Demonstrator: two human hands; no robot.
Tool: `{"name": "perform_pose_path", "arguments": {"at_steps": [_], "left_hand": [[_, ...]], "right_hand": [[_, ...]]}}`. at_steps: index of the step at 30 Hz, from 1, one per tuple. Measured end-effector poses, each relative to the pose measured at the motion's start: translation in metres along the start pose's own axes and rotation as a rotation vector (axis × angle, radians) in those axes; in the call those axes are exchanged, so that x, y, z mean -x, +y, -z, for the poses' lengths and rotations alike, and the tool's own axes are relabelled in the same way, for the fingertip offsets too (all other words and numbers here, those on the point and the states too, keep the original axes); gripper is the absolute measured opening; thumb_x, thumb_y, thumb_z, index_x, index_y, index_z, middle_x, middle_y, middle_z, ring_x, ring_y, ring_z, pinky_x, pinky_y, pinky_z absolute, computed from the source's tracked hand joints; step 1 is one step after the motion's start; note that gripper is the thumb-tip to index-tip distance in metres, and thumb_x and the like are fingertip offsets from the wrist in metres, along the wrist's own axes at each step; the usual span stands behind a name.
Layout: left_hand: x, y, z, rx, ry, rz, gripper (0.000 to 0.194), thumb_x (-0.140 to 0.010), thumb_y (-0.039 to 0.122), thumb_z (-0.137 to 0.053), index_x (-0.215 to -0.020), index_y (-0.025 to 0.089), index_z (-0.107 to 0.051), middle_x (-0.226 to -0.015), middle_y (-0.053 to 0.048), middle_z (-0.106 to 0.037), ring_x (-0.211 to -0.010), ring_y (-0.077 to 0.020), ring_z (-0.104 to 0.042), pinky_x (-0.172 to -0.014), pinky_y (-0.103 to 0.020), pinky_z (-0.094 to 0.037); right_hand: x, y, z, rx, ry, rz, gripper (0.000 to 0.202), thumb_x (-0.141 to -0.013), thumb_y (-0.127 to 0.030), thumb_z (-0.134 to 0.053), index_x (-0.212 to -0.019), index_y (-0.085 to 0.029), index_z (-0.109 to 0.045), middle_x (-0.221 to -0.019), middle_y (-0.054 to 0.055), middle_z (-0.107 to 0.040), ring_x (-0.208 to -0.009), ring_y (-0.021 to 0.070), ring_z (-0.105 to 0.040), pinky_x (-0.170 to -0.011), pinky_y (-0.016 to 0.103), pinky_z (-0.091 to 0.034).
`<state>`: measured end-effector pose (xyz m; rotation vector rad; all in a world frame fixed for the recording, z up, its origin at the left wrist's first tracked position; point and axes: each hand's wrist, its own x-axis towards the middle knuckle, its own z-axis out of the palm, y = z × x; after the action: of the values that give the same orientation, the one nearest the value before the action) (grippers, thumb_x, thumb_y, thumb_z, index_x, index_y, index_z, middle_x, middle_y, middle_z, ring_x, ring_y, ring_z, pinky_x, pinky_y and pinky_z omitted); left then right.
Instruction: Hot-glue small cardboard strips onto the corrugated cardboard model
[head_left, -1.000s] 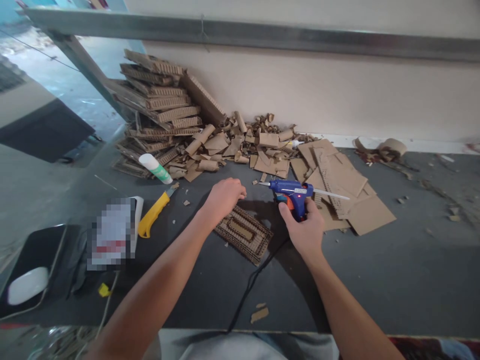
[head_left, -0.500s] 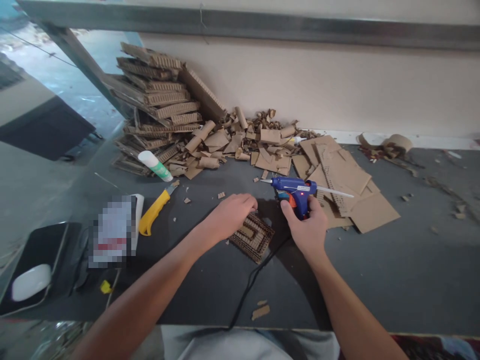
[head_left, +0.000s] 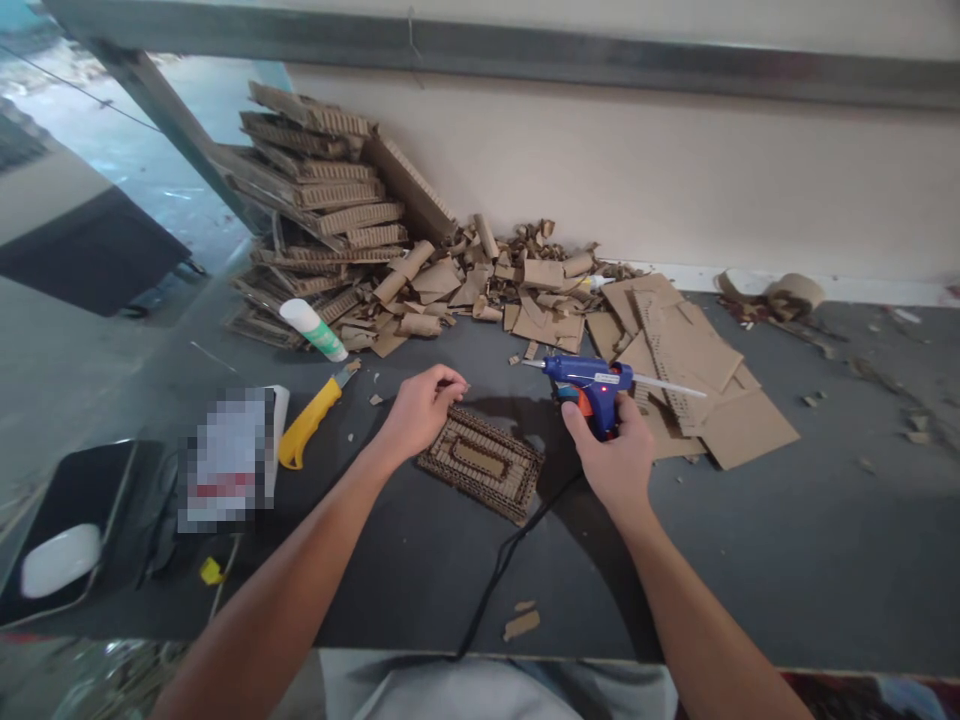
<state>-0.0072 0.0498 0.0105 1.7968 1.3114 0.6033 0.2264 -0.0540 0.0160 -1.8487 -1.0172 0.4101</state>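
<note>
My right hand [head_left: 619, 455] is wrapped around the grip of a blue glue gun [head_left: 592, 378] with an orange trigger. A red light glows on its side, a white glue stick pokes out of the back, and the nozzle points left. My left hand [head_left: 426, 408] is closed in a pinch over the upper left corner of a rectangular corrugated cardboard piece [head_left: 484, 462]; whatever its fingertips hold is too small to make out. That piece lies flat on the dark table, built of nested cardboard strips around a smooth center.
Left of my arm lie a yellow utility knife [head_left: 309, 422], a glue tube [head_left: 313, 330], a phone [head_left: 71, 520] and a white case [head_left: 61, 560]. Behind are stacked cardboard panels [head_left: 322, 190], scraps [head_left: 480, 285] and flat sheets [head_left: 686, 350]. A black cord [head_left: 499, 570] runs to the front edge.
My left hand has shifted left and slightly up, uncovering more of the cardboard piece. A small scrap seen beside it before is now out of sight. The glue gun stays nearly still.
</note>
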Motion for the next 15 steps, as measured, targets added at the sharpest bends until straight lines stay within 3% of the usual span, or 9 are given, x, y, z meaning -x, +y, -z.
{"name": "perform_pose_path", "arguments": {"at_steps": [2, 5, 9, 12, 15], "left_hand": [[0.0, 0.001, 0.001, 0.237, 0.017, 0.059, 0.018, -0.092, 0.034, -0.061, -0.091, 0.017, -0.065, -0.09, -0.008, -0.073, -0.083, -0.0206, -0.068, -0.077, -0.034, -0.052], [0.001, 0.005, 0.002, 0.602, 0.019, 0.109, 0.025, -0.084, 0.038, -0.072, -0.089, 0.015, -0.064, -0.092, -0.008, -0.073, -0.081, -0.017, -0.066, -0.078, -0.033, -0.053], [0.003, 0.01, 0.007, 0.832, 0.016, 0.162, 0.03, -0.076, 0.037, -0.08, -0.087, 0.014, -0.065, -0.089, -0.006, -0.071, -0.077, -0.0133, -0.063, -0.076, -0.03, -0.052], [0.003, 0.01, 0.009, 0.864, 0.034, 0.177, 0.027, -0.077, 0.035, -0.08, -0.081, 0.014, -0.063, -0.085, -0.005, -0.07, -0.074, -0.0119, -0.061, -0.074, -0.029, -0.051], [0.002, 0.006, 0.008, 0.875, 0.059, 0.176, 0.028, -0.076, 0.034, -0.08, -0.075, 0.015, -0.059, -0.082, -0.004, -0.07, -0.072, -0.0115, -0.061, -0.071, -0.028, -0.05]], "right_hand": [[0.001, 0.0, 0.002, -0.074, -0.111, -0.062, 0.038, -0.077, -0.054, -0.072, -0.086, -0.021, -0.057, -0.055, -0.007, -0.05, -0.043, 0.0102, -0.043, -0.043, 0.025, -0.038], [0.006, -0.002, 0.007, -0.26, -0.431, -0.193, 0.04, -0.081, -0.057, -0.069, -0.093, -0.023, -0.05, -0.059, -0.007, -0.058, -0.034, 0.0095, -0.042, -0.032, 0.024, -0.034], [0.013, -0.004, 0.008, -0.287, -0.738, -0.25, 0.037, -0.085, -0.056, -0.066, -0.092, -0.025, -0.046, -0.063, -0.006, -0.063, -0.034, 0.0129, -0.051, -0.031, 0.026, -0.042], [0.016, -0.006, 0.007, -0.196, -0.832, -0.227, 0.032, -0.086, -0.051, -0.065, -0.089, -0.025, -0.047, -0.062, -0.004, -0.064, -0.041, 0.0182, -0.061, -0.04, 0.03, -0.051], [0.015, -0.007, 0.006, -0.161, -0.808, -0.152, 0.027, -0.087, -0.047, -0.064, -0.089, -0.025, -0.049, -0.066, -0.002, -0.066, -0.054, 0.0206, -0.068, -0.054, 0.033, -0.056]]}}
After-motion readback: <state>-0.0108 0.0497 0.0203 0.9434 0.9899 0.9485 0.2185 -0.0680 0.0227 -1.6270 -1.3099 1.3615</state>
